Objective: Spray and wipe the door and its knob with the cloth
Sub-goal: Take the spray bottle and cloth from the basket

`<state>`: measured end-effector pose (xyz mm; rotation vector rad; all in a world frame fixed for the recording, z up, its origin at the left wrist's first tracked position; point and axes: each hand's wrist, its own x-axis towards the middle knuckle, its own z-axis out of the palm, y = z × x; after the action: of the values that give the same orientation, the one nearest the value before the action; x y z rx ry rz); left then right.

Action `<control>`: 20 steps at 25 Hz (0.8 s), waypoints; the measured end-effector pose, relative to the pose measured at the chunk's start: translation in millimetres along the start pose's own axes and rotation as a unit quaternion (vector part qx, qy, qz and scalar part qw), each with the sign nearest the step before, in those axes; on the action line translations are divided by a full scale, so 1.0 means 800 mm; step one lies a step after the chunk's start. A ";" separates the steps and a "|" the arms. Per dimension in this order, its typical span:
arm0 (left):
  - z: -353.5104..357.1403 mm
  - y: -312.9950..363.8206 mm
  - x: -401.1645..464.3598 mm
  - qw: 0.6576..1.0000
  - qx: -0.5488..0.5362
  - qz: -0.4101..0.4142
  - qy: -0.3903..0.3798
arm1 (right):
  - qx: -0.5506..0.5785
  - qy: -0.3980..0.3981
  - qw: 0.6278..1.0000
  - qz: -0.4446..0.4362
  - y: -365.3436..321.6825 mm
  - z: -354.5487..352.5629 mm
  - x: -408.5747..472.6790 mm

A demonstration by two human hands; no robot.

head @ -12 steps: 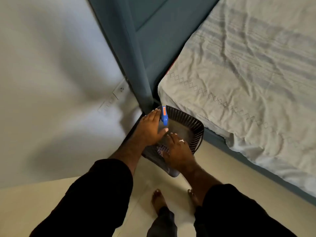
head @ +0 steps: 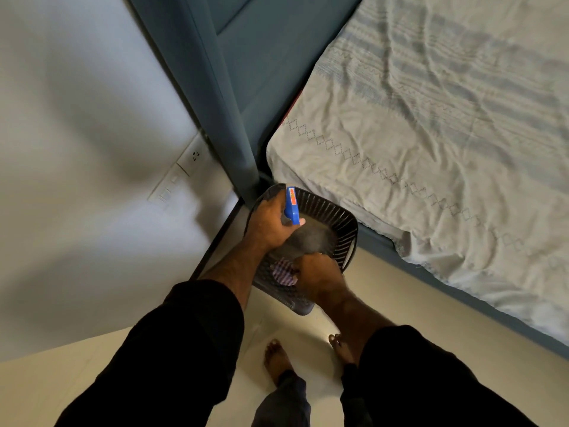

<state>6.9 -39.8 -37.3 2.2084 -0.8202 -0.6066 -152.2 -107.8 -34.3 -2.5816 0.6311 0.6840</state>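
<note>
Supplies gathered from a basket beside the bed

The left hand (head: 271, 223) grips the blue-topped spray bottle (head: 292, 205) by its neck; the right hand (head: 318, 272) pinches the soft, limp striped cloth (head: 283, 272) inside the black basket (head: 338, 217), likely light enough to lift bunched.

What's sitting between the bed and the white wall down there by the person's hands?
In the head view, a dark slotted basket stands on the floor between the bed and the wall, by a grey-blue post.
</note>
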 end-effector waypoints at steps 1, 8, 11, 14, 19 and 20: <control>-0.004 -0.002 -0.001 1.000 -0.011 -0.003 0.001 | 0.005 -0.001 1.000 0.003 0.002 -0.002 0.002; -0.033 0.021 -0.020 0.979 -0.152 -0.093 0.102 | 0.272 0.004 0.962 0.021 0.023 -0.053 -0.010; -0.071 0.062 -0.028 0.949 -0.247 -0.118 0.155 | 0.393 0.039 0.917 0.064 0.030 -0.097 -0.013; -0.115 0.103 -0.042 0.933 -0.281 -0.087 0.208 | 0.465 0.076 0.881 0.053 0.020 -0.153 -0.016; -0.205 0.165 -0.095 0.890 -0.293 -0.085 0.338 | 0.531 0.057 0.845 0.009 -0.042 -0.241 -0.020; -0.219 0.171 -0.109 0.886 -0.281 -0.077 0.361 | 0.545 0.045 0.837 0.002 -0.054 -0.252 -0.022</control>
<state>3.7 22.3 193.5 1.7430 -0.0545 -0.0360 -71.0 -162.0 148.3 -1.5302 0.7524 0.0923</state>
